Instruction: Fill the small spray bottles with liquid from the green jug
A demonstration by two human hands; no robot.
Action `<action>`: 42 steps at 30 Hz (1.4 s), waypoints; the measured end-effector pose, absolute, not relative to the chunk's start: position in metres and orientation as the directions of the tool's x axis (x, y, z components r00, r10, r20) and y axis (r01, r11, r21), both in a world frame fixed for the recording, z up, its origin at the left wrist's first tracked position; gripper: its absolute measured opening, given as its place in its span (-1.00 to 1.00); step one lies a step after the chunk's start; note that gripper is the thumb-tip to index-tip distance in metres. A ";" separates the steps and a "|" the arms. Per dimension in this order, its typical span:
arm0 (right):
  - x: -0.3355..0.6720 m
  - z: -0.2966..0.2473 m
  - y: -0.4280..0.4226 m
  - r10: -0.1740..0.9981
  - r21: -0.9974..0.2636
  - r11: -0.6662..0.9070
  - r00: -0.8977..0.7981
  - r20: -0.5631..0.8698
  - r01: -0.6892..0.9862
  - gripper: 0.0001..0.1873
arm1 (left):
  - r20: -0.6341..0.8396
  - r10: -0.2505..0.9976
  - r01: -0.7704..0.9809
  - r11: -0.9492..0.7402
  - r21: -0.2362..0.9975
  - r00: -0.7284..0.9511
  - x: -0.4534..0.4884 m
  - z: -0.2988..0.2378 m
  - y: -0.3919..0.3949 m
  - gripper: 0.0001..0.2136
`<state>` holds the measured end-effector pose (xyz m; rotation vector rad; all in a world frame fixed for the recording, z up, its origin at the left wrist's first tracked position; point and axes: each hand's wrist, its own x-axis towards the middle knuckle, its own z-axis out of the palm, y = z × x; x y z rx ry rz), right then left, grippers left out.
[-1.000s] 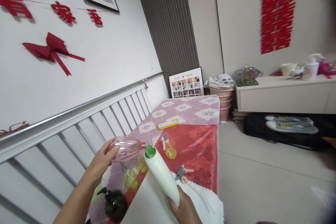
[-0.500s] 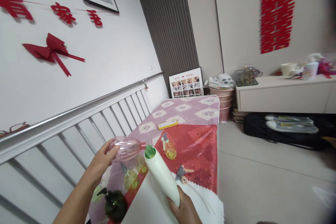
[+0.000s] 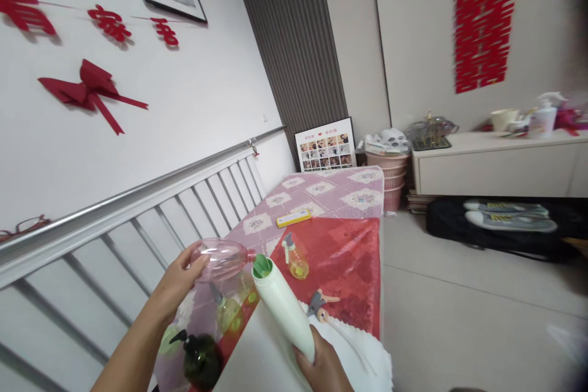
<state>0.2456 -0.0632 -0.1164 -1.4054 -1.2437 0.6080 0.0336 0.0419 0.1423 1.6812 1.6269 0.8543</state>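
Fingers (image 3: 198,263) of my left hand (image 3: 177,285) are closed around the bottom end of a pink bottle (image 3: 220,259), and I hold it on its side in the air above the near left part of the table (image 3: 349,257), with its small red neck pointing to the right. My right hand (image 3: 324,367) is wrapped tight around the lower end of a white bottle (image 3: 282,306), above the near edge of the table. It is tilted, with its green top up and to the left. The green top is just beside the pink bottle's neck; whether the two touch, I cannot tell. On the table, past both bottles, stands a small yellow spray bottle (image 3: 296,257), and further toward the far end lies a flat yellow box (image 3: 294,217). A loose spray head (image 3: 321,303) lies on the table just right of the white bottle. At the near left corner of the table stands a dark green pump bottle (image 3: 202,358), and a white cloth (image 3: 362,355) covers the near right corner.
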 end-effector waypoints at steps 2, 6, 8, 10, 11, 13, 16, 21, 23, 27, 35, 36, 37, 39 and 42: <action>0.246 -0.117 -0.063 0.909 -0.925 0.162 0.313 0.275 0.342 -0.77 | 0.031 0.999 0.590 -0.041 0.806 0.027 0.033 0.142 0.042 -0.28; 0.245 -0.118 -0.062 0.910 -0.923 0.157 0.311 0.274 0.352 -0.77 | 0.027 0.999 0.597 -0.043 0.801 0.036 0.033 0.142 0.044 -0.29; 0.245 -0.119 -0.061 0.912 -0.922 0.154 0.308 0.271 0.356 -0.77 | 0.024 0.999 0.599 -0.042 0.799 0.039 0.033 0.142 0.046 -0.29; 0.245 -0.119 -0.061 0.914 -0.922 0.153 0.304 0.269 0.357 -0.76 | 0.024 0.999 0.602 -0.048 0.797 0.048 0.033 0.143 0.046 -0.28; 0.245 -0.119 -0.060 0.915 -0.922 0.154 0.302 0.269 0.356 -0.76 | 0.023 0.998 0.601 -0.050 0.797 0.053 0.032 0.143 0.046 -0.28; 0.245 -0.119 -0.060 0.917 -0.922 0.153 0.298 0.267 0.355 -0.76 | 0.026 0.998 0.604 -0.053 0.796 0.053 0.032 0.143 0.046 -0.27; 0.245 -0.121 -0.060 0.919 -0.923 0.150 0.293 0.262 0.355 -0.76 | 0.038 0.998 0.610 -0.061 0.790 0.050 0.032 0.144 0.047 -0.29; 0.245 -0.122 -0.059 0.919 -0.922 0.144 0.298 0.260 0.359 -0.76 | 0.044 0.997 0.610 -0.073 0.789 0.063 0.033 0.145 0.050 -0.27; 0.245 -0.122 -0.060 0.918 -0.922 0.145 0.299 0.261 0.359 -0.76 | 0.056 0.996 0.614 -0.086 0.785 0.068 0.033 0.145 0.051 -0.28; 0.245 -0.122 -0.060 0.915 -0.921 0.147 0.304 0.266 0.362 -0.76 | 0.071 0.993 0.609 -0.114 0.785 0.094 0.034 0.148 0.048 -0.34; 0.246 -0.119 -0.061 0.907 -0.918 0.152 0.316 0.277 0.366 -0.75 | 0.083 0.991 0.627 -0.131 0.768 0.106 0.038 0.153 0.046 -0.33; 0.246 -0.118 -0.062 0.910 -0.917 0.151 0.311 0.275 0.370 -0.75 | 0.088 0.990 0.626 -0.138 0.767 0.110 0.037 0.153 0.047 -0.32; 0.246 -0.118 -0.062 0.912 -0.915 0.150 0.305 0.274 0.374 -0.74 | 0.091 0.989 0.626 -0.144 0.766 0.117 0.037 0.153 0.048 -0.30; 0.246 -0.118 -0.061 0.914 -0.914 0.146 0.301 0.271 0.380 -0.74 | 0.086 0.989 0.632 -0.143 0.761 0.121 0.036 0.154 0.050 -0.25; 0.246 -0.121 -0.060 0.911 -0.915 0.149 0.308 0.274 0.374 -0.74 | 0.079 0.990 0.649 -0.135 0.749 0.115 0.035 0.154 0.052 -0.23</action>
